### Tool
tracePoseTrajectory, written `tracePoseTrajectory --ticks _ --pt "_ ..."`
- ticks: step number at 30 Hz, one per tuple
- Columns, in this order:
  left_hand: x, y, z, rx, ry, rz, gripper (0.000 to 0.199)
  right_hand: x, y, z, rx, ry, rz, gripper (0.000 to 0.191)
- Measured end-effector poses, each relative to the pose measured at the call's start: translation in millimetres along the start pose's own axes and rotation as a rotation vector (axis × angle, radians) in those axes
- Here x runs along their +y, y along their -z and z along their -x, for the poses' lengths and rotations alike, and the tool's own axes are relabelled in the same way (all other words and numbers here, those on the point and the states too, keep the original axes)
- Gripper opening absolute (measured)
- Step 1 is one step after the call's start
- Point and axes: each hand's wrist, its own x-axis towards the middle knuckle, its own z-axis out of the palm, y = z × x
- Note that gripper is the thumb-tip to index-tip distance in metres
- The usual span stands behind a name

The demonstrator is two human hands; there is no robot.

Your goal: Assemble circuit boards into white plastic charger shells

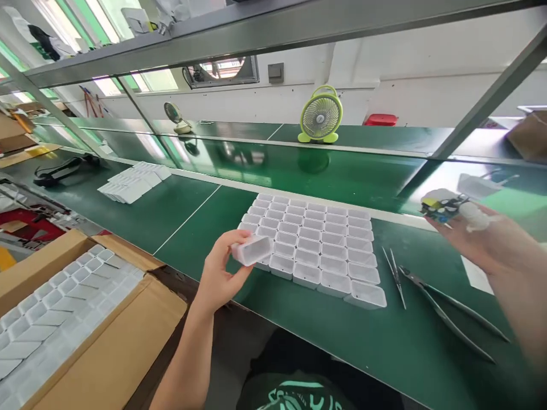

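My left hand (222, 270) pinches a small white plastic box (255, 250) between thumb and fingers. The box is tilted and raised over the near left corner of a block of similar open boxes (316, 242), set in close rows on the green bench. Off to the right, my right hand (482, 236) is palm up above the bench. It cradles a handful of small mixed parts (442, 206), black, yellow and blue, with a whitish translucent piece (474, 216) beside them. Their exact kind cannot be made out. Tweezers (395, 276) and long-handled pliers (448, 313) lie between the boxes and my right hand.
At lower left, a cardboard carton (128, 336) contains rows of white boxes and dividers. White flat sheets (134, 182) are stacked on the bench (183, 210). A green fan (320, 117) stands behind, under a metal shelf beam (273, 34). A slanting post (491, 91) rises at right.
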Motion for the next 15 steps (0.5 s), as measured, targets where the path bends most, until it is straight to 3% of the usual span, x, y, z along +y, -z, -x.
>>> tracePoseTrajectory --ticks 2,5,9,12,15 --pt "20 -23.5 -25 -0.198 -0.018 0.189 0.04 -9 -9 28 -0.086 -0.023 -0.242 0.013" --pt "44 -69.7 -59 -0.509 0.088 0.469 0.047 -19 -30 68 -0.086 -0.112 -0.364 0.01" --pt "58 -131.8 -78 -0.828 0.341 0.886 0.048 -18 -49 105 -0.091 -0.153 -0.549 0.034" --pt "56 -160.3 -75 -0.906 0.554 0.975 0.041 -9 -52 116 -0.123 -0.164 -0.637 0.053" --pt "48 -168.1 -66 -0.891 0.704 1.089 0.04 1 -51 120 -0.097 -0.124 -0.694 0.057"
